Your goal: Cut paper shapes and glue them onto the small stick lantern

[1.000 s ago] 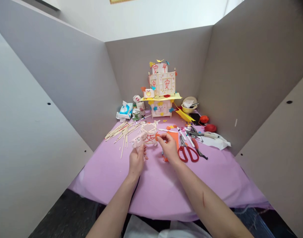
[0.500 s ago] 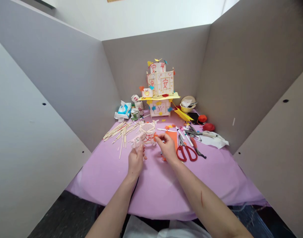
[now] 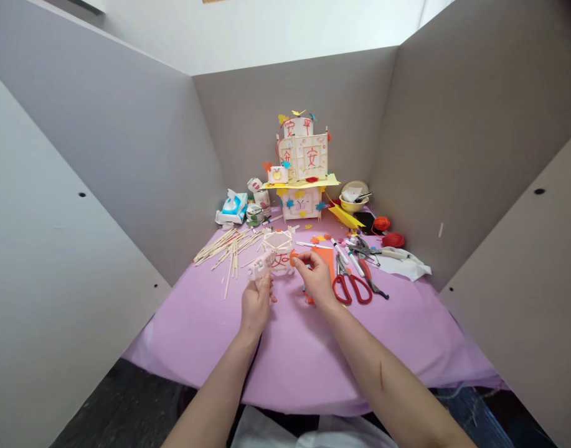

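1. Grey partition panels (image 3: pixel 248 118): stand on the left, rear and right sides of the work area.
2. Desk (image 3: pixel 299 367): covered with a purple cloth; carries all the craft materials.
3. Paper-and-stick tower (image 3: pixel 317 165): stands upright at the rear of the desk. Its white panels bear red characters; yellow, blue and orange cut-outs are attached.
4. Bundle of wooden sticks (image 3: pixel 215 246): lies loosely fanned on the left part of the desk.
5. Left hand (image 3: pixel 256 305): closed around the handle of the glue gun, in front of the small frame.
6. Right hand (image 3: pixel 316 280): thumb and fingertips pinched together on the orange paper piece.
7. Small hexagonal stick frame (image 3: pixel 280 260): sits on the desk just beyond the hands; a red character marks its front panel.
8. Red-handled scissors (image 3: pixel 347 272): lie to the right of the right hand, handles toward the person.
9. Glue gun (image 3: pixel 258 267): pale pink, raised above the desk, tilted, with its front end near the left side of the small frame. Contact cannot be determined.
10. White markers (image 3: pixel 355 261): lie beside the scissors.
11. Orange paper piece (image 3: pixel 292 257): held at the right edge of the front panel; whether it touches cannot be determined.
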Action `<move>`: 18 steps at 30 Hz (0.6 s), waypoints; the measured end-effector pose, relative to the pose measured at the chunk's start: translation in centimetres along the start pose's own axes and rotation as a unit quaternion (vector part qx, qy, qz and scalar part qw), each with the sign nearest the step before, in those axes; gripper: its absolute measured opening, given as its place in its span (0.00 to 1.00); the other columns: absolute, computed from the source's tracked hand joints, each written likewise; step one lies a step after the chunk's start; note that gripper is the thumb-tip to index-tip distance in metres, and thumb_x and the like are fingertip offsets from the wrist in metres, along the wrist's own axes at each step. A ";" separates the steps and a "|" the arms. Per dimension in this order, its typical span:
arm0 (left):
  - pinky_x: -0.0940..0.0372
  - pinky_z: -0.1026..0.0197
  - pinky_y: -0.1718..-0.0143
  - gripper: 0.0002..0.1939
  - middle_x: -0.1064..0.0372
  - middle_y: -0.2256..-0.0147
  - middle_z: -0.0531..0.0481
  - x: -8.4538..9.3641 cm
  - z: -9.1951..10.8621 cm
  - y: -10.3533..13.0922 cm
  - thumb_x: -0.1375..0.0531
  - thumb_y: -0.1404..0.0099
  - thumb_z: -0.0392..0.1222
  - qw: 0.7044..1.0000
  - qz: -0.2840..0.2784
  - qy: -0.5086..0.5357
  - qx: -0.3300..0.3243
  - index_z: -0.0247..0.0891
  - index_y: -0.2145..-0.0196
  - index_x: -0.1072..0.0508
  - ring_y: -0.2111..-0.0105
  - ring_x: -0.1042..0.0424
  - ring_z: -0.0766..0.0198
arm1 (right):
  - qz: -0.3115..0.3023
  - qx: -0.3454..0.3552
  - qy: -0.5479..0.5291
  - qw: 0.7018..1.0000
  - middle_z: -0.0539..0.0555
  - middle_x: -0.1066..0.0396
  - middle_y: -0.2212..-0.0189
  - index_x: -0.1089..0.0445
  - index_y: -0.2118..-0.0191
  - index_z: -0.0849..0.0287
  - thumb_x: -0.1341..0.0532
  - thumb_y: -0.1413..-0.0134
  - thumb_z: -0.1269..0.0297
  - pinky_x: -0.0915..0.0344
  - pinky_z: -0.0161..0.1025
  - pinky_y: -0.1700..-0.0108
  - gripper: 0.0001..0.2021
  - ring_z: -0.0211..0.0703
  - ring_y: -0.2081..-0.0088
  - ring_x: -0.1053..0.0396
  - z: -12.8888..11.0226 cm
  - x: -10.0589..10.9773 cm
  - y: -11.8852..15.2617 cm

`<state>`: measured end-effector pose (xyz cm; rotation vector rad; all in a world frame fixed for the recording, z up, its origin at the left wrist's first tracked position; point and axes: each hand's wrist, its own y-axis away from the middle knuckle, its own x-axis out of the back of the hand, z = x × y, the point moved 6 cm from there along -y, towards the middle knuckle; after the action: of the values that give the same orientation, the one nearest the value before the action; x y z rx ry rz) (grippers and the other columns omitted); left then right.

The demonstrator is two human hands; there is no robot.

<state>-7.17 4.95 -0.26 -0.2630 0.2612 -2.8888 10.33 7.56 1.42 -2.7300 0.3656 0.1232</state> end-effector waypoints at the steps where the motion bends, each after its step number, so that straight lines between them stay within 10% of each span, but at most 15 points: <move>1: 0.39 0.63 0.77 0.22 0.34 0.78 0.51 0.1 -0.1 0.1 0.47 0.40 0.59 1.000 0.002 -0.003 0.001 0.34 0.69 0.29 0.81 0.34 0.65 | -0.001 0.002 -0.001 1.000 0.51 0.30 0.71 0.31 0.70 0.58 0.38 0.52 0.56 0.36 0.37 0.62 0.10 0.40 0.68 0.33 0.0 0.0 0.0; 18: 0.37 0.64 0.75 0.22 0.33 0.72 0.50 3.2 -0.1 1.3 0.47 0.38 0.57 0.990 0.044 0.133 -0.021 0.34 0.63 0.29 0.78 0.33 0.68 | -0.017 0.043 0.214 0.976 0.51 0.27 0.76 0.27 0.75 0.57 0.40 0.52 0.58 0.41 0.38 0.67 0.10 0.44 0.71 0.33 -4.0 -4.0 -2.9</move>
<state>-9.95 2.95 -0.15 0.1273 0.3703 -2.8276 7.35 9.54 6.66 -2.6597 0.4269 -0.4861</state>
